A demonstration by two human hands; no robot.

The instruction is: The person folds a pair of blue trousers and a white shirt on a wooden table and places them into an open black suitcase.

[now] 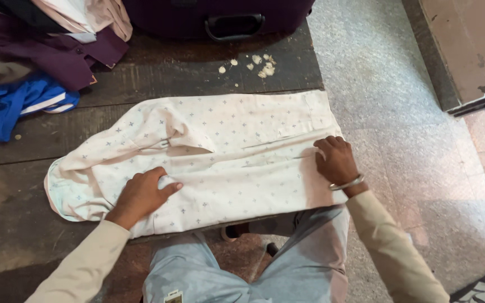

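**Shirt half-folded on the table, both hands pressing it flat**

A pale patterned shirt (220, 151) lies lengthwise across the dark wooden table (23, 224), already doubled over on itself, with its collar showing near the middle and one end reaching the table's right edge. The left hand (144, 193) rests on the near edge of the cloth left of centre, fingers together and palm down; its grip pinches nothing and only presses. The right hand (337, 160), with a metal bangle (348, 183) at the wrist, sits at the right end of the shirt with its fingers curled on the fabric; whether they nip a fold or merely hold it down is hard to tell from this angle.

Judged from how it lies, the step in hand is smoothing and steadying the folded length. The next fold would call for an even lift of one end, keeping the edges lined up so the collar stays flat.

Beyond the shirt lie pale crumbs (256, 64), a dark suitcase (220, 17), and at the far left a heap of clothes (40, 50) in purple, blue and cream.
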